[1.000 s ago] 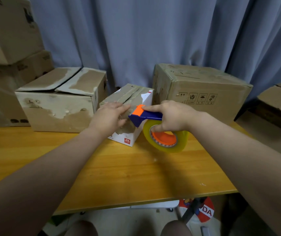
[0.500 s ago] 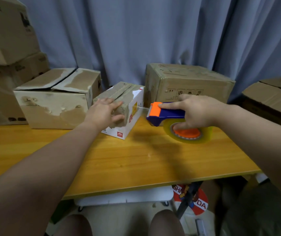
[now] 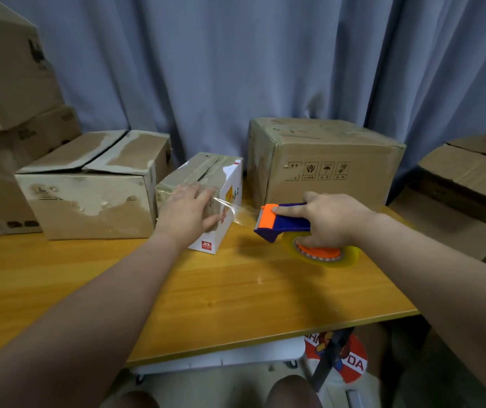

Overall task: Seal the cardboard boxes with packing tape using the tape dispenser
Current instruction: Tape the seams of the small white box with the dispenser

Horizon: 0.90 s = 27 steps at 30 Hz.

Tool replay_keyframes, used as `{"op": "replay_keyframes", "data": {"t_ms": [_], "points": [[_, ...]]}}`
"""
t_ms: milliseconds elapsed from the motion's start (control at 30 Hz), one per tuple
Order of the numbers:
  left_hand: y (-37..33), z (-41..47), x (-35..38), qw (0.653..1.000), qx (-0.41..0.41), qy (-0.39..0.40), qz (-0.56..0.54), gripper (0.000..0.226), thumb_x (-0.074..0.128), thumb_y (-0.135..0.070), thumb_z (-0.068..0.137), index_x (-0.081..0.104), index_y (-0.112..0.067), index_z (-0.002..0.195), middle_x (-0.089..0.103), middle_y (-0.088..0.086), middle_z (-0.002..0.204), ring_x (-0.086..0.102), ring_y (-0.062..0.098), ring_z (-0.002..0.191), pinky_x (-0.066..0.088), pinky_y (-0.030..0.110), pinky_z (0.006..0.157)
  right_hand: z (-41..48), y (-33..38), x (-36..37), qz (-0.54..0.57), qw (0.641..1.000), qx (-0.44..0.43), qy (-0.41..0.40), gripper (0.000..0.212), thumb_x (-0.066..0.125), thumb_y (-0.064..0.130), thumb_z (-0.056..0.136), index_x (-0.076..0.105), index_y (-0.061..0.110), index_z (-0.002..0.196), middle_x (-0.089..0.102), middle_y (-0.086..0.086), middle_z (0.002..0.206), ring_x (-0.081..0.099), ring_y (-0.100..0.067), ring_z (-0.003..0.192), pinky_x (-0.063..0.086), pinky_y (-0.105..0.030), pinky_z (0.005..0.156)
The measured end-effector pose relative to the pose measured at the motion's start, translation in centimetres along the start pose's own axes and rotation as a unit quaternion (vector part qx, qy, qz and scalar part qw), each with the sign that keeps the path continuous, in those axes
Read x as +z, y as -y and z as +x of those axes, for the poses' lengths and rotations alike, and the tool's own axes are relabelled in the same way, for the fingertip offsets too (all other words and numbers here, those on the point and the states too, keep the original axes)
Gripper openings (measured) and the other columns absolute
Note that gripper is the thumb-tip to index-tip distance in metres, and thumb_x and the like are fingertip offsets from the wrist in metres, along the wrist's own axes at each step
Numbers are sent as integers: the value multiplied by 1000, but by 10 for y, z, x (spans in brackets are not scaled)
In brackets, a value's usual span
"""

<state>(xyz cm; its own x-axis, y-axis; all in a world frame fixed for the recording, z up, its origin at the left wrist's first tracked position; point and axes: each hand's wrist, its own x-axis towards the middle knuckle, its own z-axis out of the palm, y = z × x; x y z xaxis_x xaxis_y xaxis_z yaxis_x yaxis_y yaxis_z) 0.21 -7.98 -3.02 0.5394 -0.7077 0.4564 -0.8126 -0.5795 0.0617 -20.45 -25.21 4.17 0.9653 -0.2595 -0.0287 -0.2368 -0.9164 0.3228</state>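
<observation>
My left hand (image 3: pixel 187 212) lies flat on the small box (image 3: pixel 206 167) at mid-table, pinning the tape (image 3: pixel 237 212); my right hand (image 3: pixel 333 219) grips the tape dispenser (image 3: pixel 283 220) just beside it, strip taut. Next, I reckon: twist to cut.

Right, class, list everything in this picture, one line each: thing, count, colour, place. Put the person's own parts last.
small box: one, white with brown taped top, table centre.
tape dispenser: one, blue and orange, yellowish roll, right of the small box.
tape strip: one, clear, stretched from tape dispenser to small box.
worn box: one, brown, table's back left.
large box: one, brown, table's back right.
stacked boxes: several, brown, far left.
side boxes: several, brown, far right.
table: one, orange wood.
curtain: one, grey-blue, behind.
left hand: flat on the small box.
right hand: grips the tape dispenser.
</observation>
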Motion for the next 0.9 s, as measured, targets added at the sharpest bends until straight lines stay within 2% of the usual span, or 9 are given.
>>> {"op": "replay_keyframes", "data": {"t_ms": [100,300,400,500,600,733,900], "points": [[4,3,2,1000,12,14,21,64,44,-55,92,26,-31,149,37,11,150,31,29,139,18,40,117,5,-2,8,4,1000,-4,3,70,48,62,88,10,54,147,42,-2,109,52,-22,94,41,-30,69],[4,4,4,1000,10,-9,5,60,49,-54,90,41,-27,143,44,12,145,38,29,135,23,42,115,31,22,-4,33,997,-8,71,72,61,50,85,23,48,147,39,4,102,43,-18,90,38,-30,70],[5,2,4,1000,9,-22,-15,58,53,-50,90,45,-25,141,44,13,145,37,29,136,21,41,115,48,38,-3,99,988,-23,114,74,67,49,82,32,39,147,50,1,120,48,-20,104,38,-27,78],[8,2,5,1000,13,-17,-10,58,52,-50,91,43,-25,142,42,13,146,35,29,137,20,39,114,62,50,2,145,978,-43,145,75,69,48,82,33,37,147,50,-1,132,49,-21,110,39,-25,81],[10,3,5,1000,19,-12,-10,58,51,-51,91,42,-26,143,42,13,146,36,29,137,20,40,114,67,51,1,167,971,-41,169,76,70,47,81,32,37,147,49,0,130,49,-20,109,39,-24,82],[8,4,4,1000,15,-12,-5,60,49,-55,90,43,-27,142,43,12,146,36,29,136,21,41,114,71,44,-11,201,957,-26,209,67,71,40,82,42,35,142,46,6,114,45,-15,99,38,-25,81],[6,3,5,1000,3,-5,2,60,48,-56,90,44,-26,141,45,13,144,37,31,135,24,43,113,79,54,-23,187,951,-7,247,59,70,42,82,53,26,136,52,2,124,51,-19,108,42,-28,84]]}}
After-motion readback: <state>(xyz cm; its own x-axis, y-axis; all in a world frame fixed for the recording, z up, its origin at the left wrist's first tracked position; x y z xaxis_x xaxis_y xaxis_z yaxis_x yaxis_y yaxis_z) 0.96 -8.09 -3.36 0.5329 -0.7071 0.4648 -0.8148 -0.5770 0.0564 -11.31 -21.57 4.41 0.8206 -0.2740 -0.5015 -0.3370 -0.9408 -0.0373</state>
